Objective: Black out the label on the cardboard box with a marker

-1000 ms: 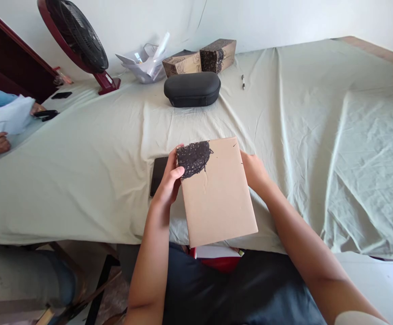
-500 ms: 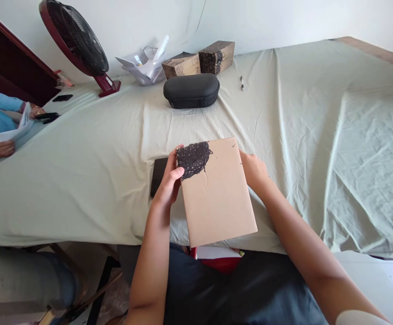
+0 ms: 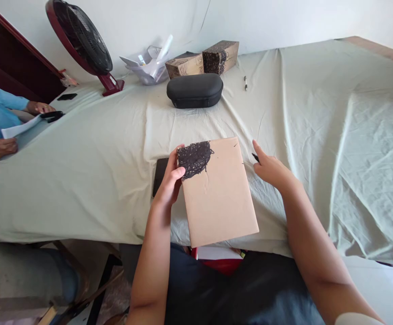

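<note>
Cardboard box (image 3: pixel 219 203) is held over the near edge of the cloth-covered table (image 3: pixel 81 180) by left hand (image 3: pixel 168 185) alone, fingers closed; right hand (image 3: pixel 274 172) is now drawn off, partly curled, dark pen-like object (image 3: pixel 255 157) gripped.

Scribbled cardboard box (image 3: pixel 221 198) in left fingers (image 3: pixel 179 173)

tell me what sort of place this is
Probably a room in a home, or perhaps a small workroom. A fan stands by a plain white wall, and a creased cloth is draped over the long work surface.
</note>
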Motion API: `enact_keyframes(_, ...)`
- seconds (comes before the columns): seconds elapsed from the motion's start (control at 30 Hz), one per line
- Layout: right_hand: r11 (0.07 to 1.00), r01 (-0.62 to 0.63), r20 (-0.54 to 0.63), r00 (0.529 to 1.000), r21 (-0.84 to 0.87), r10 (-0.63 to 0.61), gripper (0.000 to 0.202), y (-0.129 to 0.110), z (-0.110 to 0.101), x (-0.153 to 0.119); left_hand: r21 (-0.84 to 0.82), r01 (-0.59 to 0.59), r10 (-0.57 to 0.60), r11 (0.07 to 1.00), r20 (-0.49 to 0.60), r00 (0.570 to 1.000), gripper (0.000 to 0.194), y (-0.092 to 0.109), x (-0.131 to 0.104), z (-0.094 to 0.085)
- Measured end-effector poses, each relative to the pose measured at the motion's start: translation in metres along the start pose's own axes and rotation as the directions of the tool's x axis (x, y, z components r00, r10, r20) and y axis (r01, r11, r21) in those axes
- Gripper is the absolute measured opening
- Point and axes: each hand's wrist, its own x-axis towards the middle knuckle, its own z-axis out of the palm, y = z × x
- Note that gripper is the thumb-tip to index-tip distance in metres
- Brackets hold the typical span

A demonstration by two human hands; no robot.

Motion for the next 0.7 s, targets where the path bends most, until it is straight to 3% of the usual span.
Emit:
enact_keyframes(0.1, 0.937, 0.089, -0.143, 0.989, 0.338, -0.042, 0.061, -0.002, 0.005, 0.003, -0.003, -0.003, 0.003, 1.000, -0.006, 1.000, 0.070, 0.000, 0.001, 0.000)
enact_keyframes(0.2, 0.711, 0.164, -0.223, 0.975, 0.684, -0.010, 0.026, -0.008, 0.008, 0.003, -0.024, 0.008, -0.008, 1.000, -0.015, 1.000, 0.071, 0.001, 0.001, 0.001)
enact_keyframes(0.3, 0.470, 0.167, -0.180, 0.984, 0.867, -0.016, 0.023, -0.010, 0.006, 0.002, -0.029, 0.007, -0.008, 1.000, -0.020, 1.000, 0.072, 0.001, 0.001, 0.002)
enact_keyframes(0.4, 0.339, 0.124, -0.123, 0.992, 0.933, -0.024, 0.031, -0.011, 0.003, 0.002, -0.001, -0.010, 0.010, 1.000, -0.012, 1.000, 0.070, 0.000, 0.001, 0.001)
enact_keyframes(0.53, 0.267, 0.123, -0.110, 0.992, 0.956, -0.063, 0.031, -0.015, 0.006, 0.002, 0.015, -0.022, 0.022, 1.000, -0.014, 1.000, 0.069, -0.002, 0.002, 0.000)
enact_keyframes(0.7, 0.289, 0.144, -0.079, 0.971, 0.946, -0.227, 0.043, -0.017, 0.016, -0.001, 0.075, -0.044, 0.046, 0.996, -0.031, 0.998, 0.070, 0.000, 0.000, 0.002)
